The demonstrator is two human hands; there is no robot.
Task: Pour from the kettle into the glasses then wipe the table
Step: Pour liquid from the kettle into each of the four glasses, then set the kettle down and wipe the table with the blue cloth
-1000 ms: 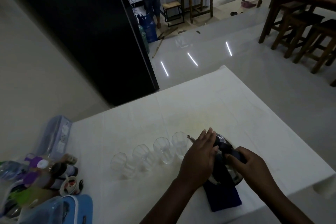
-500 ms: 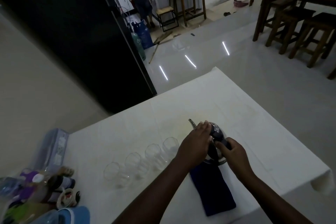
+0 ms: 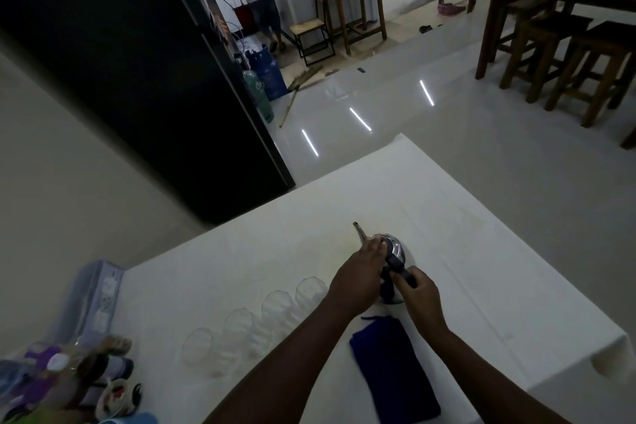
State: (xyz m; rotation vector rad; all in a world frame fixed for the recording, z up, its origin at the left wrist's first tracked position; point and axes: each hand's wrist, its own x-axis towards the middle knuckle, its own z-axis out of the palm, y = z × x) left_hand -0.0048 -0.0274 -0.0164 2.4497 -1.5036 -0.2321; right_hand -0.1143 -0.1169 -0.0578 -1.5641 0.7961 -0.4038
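Right hand (image 3: 418, 298) gripping the kettle (image 3: 392, 251) handle, left hand (image 3: 358, 274) pressing flat on its lid, four empty glasses (image 3: 254, 327) beside, blue cloth (image 3: 392, 368) near.

The white surface (image 3: 447, 217) is stretching out in front of me, reaching to a far corner and dropping off at its right edge. A metal kettle (image 3: 395, 249) is sitting on it near the middle, spout pointing away from me. Four empty glasses (image 3: 256, 323) are standing in a slanting row to the kettle's left. A folded dark blue cloth (image 3: 395, 372) is lying flat just nearer to me than the kettle. Bottles and jars (image 3: 69, 375) are crowding the near left corner, blurred.
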